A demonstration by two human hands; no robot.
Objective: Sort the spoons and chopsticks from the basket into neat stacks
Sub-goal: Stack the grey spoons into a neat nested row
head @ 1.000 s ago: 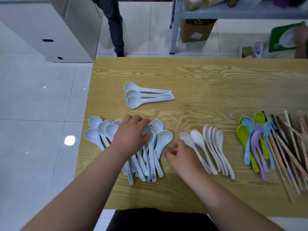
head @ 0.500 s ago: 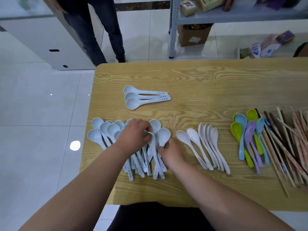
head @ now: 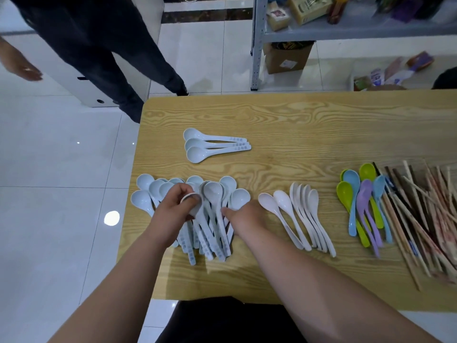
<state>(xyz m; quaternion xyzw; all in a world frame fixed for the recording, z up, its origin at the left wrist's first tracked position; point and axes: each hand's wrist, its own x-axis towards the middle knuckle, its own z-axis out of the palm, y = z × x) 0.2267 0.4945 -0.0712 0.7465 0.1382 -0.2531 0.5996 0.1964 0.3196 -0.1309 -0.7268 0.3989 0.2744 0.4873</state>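
pale blue spoons [head: 237, 198], wood-grain table [head: 296, 125]

Wood-grain table [head: 321, 120] on white glossy floor tiles [head: 61, 157]. Beyond its far edge: grey metal shelf rack [head: 256, 45], cardboard box [head: 286, 58] beneath it, loose packets [head: 385, 75] to the right. Far left: bystander's legs [head: 103, 45] in dark trousers, beside a white cabinet [head: 74, 82].

Left hand [head: 170, 214] pinches a pale blue spoon [head: 196, 210] over the fanned spoon pile [head: 215, 241] on a wooden table [head: 296, 120]; right hand [head: 244, 216] touches the pile.
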